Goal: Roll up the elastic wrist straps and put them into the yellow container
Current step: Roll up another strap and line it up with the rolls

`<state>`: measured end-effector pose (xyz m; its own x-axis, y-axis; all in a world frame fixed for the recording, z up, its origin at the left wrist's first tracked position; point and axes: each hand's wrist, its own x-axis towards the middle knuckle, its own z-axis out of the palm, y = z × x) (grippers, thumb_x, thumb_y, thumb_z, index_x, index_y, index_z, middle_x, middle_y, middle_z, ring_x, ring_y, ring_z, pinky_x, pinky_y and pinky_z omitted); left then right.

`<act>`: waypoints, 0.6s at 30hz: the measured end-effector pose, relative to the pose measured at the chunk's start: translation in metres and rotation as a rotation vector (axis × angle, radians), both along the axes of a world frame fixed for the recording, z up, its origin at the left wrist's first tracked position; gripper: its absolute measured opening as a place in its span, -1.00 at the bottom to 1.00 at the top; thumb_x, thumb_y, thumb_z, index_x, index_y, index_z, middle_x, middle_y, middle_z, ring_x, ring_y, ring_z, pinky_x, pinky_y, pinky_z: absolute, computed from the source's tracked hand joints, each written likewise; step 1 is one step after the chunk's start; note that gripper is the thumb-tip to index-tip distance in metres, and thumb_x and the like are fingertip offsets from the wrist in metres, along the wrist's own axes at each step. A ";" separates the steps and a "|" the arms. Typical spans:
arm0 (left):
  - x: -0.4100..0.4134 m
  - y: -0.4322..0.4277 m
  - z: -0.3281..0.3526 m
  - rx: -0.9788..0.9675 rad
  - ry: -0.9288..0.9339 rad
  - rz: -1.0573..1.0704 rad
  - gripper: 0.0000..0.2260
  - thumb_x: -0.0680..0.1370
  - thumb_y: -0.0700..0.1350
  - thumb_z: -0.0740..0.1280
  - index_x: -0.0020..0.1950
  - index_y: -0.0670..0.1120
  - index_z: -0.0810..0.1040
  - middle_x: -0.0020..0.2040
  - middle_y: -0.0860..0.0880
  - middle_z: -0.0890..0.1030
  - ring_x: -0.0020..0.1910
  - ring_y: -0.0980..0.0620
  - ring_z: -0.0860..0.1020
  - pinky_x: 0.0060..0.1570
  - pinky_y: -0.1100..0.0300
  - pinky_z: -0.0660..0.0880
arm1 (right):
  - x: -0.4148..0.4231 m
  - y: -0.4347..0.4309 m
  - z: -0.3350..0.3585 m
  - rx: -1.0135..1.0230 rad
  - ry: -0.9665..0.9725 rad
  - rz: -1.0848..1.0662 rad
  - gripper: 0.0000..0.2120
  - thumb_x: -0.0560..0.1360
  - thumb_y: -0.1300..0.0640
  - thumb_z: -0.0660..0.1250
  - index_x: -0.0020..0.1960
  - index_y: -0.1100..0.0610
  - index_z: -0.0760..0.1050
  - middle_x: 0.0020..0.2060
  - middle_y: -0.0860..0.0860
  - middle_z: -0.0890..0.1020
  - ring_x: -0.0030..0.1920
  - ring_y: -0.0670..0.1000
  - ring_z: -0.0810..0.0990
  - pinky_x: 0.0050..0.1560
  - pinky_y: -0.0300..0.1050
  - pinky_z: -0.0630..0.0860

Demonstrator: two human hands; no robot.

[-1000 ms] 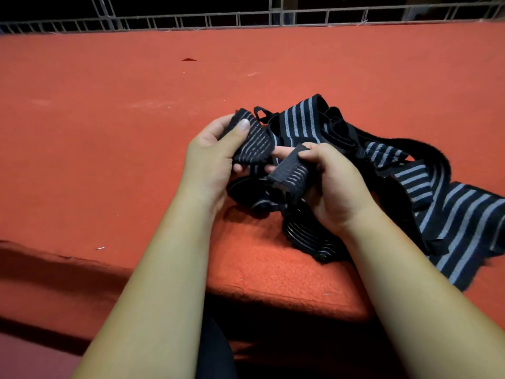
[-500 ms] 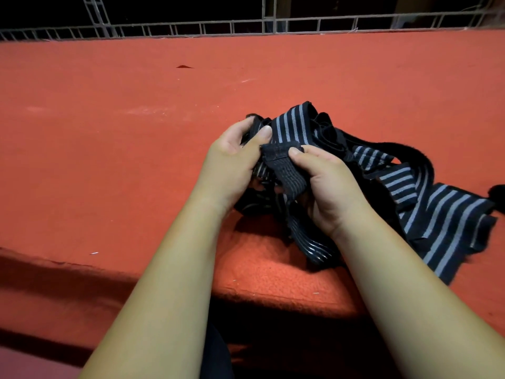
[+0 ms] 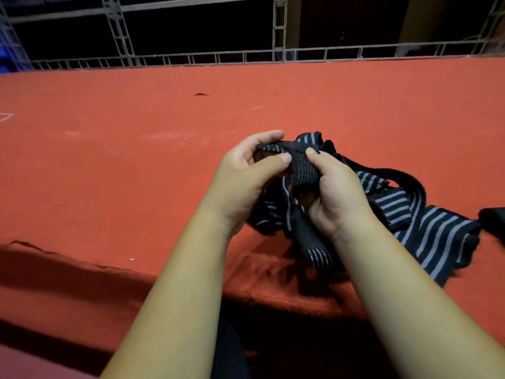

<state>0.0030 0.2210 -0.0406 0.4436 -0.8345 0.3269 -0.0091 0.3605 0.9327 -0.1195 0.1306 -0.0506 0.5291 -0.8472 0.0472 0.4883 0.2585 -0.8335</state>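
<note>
Elastic wrist straps (image 3: 426, 225) are lying tangled near the front edge of the red table (image 3: 136, 160), their striped length running from the hands toward four o'clock. Left hand (image 3: 243, 181) and right hand (image 3: 336, 198) are both pinching one bunched end. Separate straps are proving hard to tell apart; a dark object (image 3: 493, 222) at three o'clock is being cut off.

L hand (image 3: 246, 184) & R hand (image 3: 337, 195) moved together; strap end (image 3: 303, 170) now bunched btwn thumbs.

The elastic wrist straps (image 3: 426, 228), black with pale grey stripes, are heaped in a tangle near the front edge of the table (image 3: 123, 165), right of centre; one bunched end is pinched between the left hand (image 3: 240, 181) and the right hand (image 3: 337, 195).
</note>
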 end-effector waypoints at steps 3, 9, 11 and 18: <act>0.002 0.001 0.017 -0.019 -0.057 0.040 -0.67 0.57 -0.31 0.47 0.31 -0.10 0.66 0.05 -0.08 0.76 0.03 -0.03 0.71 0.17 0.02 0.65 | 0.000 0.006 0.026 0.061 -0.055 0.028 -0.78 0.77 0.16 0.21 0.11 0.19 0.61 -0.18 0.12 0.74 -0.30 0.04 0.73 -0.40 -0.18 0.60; 0.004 0.001 0.077 -0.012 -0.007 0.270 -0.74 0.73 -0.10 0.38 -0.10 -0.12 0.74 -0.09 -0.19 0.78 -0.08 -0.19 0.75 0.17 -0.24 0.69 | 0.000 0.018 0.080 -0.094 -0.022 0.041 -0.76 0.80 0.09 0.15 0.19 0.14 0.58 -0.12 0.05 0.74 -0.40 -0.08 0.63 -0.44 -0.23 0.52; 0.006 0.004 0.097 -0.034 -0.051 0.262 -0.75 0.73 -0.06 0.38 -0.05 -0.13 0.76 -0.13 -0.14 0.78 -0.14 -0.13 0.75 0.11 -0.20 0.72 | 0.000 0.021 0.096 -0.190 0.021 0.034 -0.75 0.79 0.08 0.18 0.26 0.18 0.57 -0.14 0.03 0.74 -0.26 -0.03 0.68 -0.33 -0.17 0.58; -0.012 0.017 0.160 -0.021 -0.220 0.187 -0.86 0.65 -0.15 0.43 0.08 -0.06 0.80 -0.08 -0.14 0.80 -0.20 -0.02 0.73 -0.22 0.10 0.63 | -0.003 0.022 0.162 -0.441 0.013 0.004 -0.78 0.77 0.15 0.25 0.27 0.22 0.61 0.05 0.15 0.75 0.04 0.08 0.73 0.08 0.00 0.66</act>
